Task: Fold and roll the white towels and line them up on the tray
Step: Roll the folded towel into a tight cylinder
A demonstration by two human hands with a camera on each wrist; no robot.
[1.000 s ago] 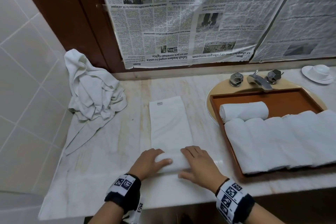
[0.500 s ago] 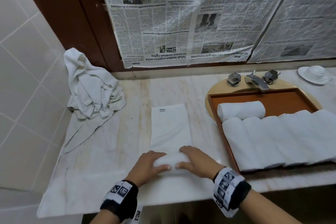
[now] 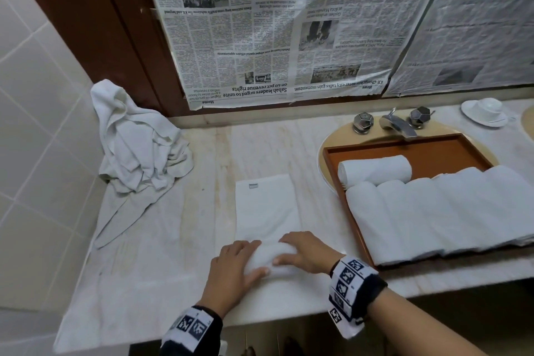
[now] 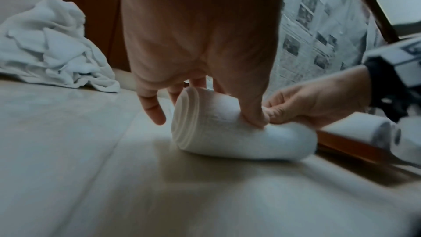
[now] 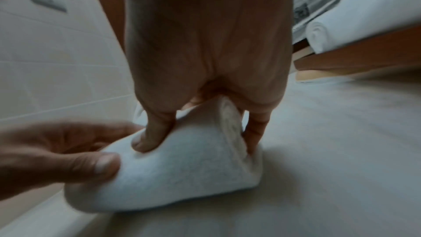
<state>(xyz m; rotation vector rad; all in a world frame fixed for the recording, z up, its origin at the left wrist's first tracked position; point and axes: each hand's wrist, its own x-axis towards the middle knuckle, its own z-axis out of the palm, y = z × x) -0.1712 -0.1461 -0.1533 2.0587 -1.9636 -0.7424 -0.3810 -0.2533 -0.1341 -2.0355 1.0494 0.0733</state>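
the towel (image 3: pixel 267 211) is a long folded strip of white terry lying flat on the pale marble counter (image 3: pixel 161 240), its near end wound into a soft, thick roll whose layers show as a spiral at the open end in the left wrist view. the left hand (image 3: pixel 231 269) cups the roll's left half, thumb pressed into the cloth on the near side and fingers curved over the top. the right hand (image 3: pixel 306 253) grips the right half the same way, thumb dug in, fingers wrapped over. to the right sits a brown, rectangular tray (image 3: pixel 433 147) with raised edges, holding smooth white rolls (image 3: pixel 433 211) packed side by side. a crumpled pile of towels (image 3: pixel 135 141) slumps in the far left corner.
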